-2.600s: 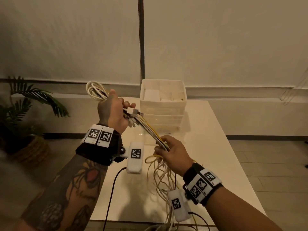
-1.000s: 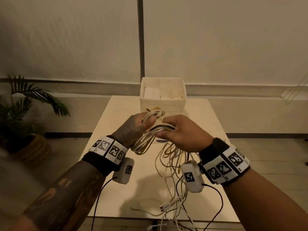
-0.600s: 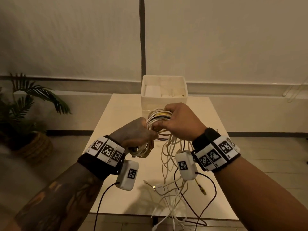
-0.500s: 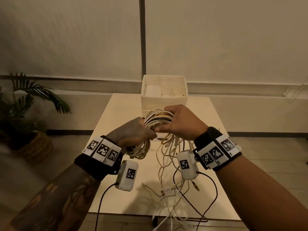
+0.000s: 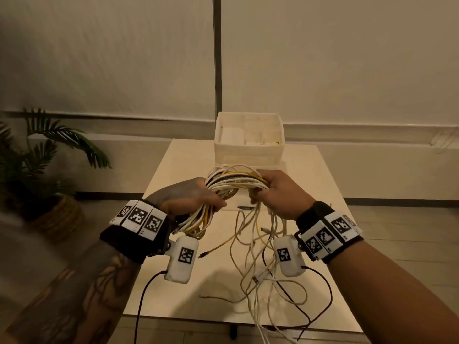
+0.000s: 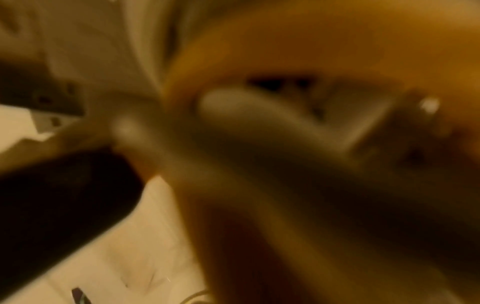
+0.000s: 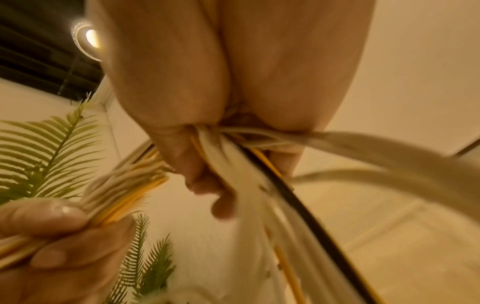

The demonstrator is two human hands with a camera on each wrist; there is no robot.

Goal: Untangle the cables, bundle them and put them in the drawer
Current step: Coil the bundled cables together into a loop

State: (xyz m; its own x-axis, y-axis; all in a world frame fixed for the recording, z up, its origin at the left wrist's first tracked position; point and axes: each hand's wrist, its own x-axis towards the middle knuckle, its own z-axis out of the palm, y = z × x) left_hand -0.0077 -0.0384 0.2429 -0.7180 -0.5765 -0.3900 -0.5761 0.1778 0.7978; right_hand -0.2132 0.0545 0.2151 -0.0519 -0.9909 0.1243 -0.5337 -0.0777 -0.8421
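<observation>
White and yellow cables point(image 5: 236, 182) arched sideways between your hands above the pale desk point(image 5: 310, 170). Your left hand point(image 5: 188, 194) gripped the coiled end, your right hand point(image 5: 280, 192) clenched the other; loose tails hung below toward the near edge.

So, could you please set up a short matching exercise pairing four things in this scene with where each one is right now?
Things:
1. coiled bundle of white and yellow cables
2. loose dangling cable ends
3. open white fabric storage box
4. green potted palm plant

Places:
a. at the far end of the pale table
b. on the floor to the left
c. gripped between left hand and right hand
d. hanging below the hands

Pairs: 1-c, 2-d, 3-a, 4-b
</observation>
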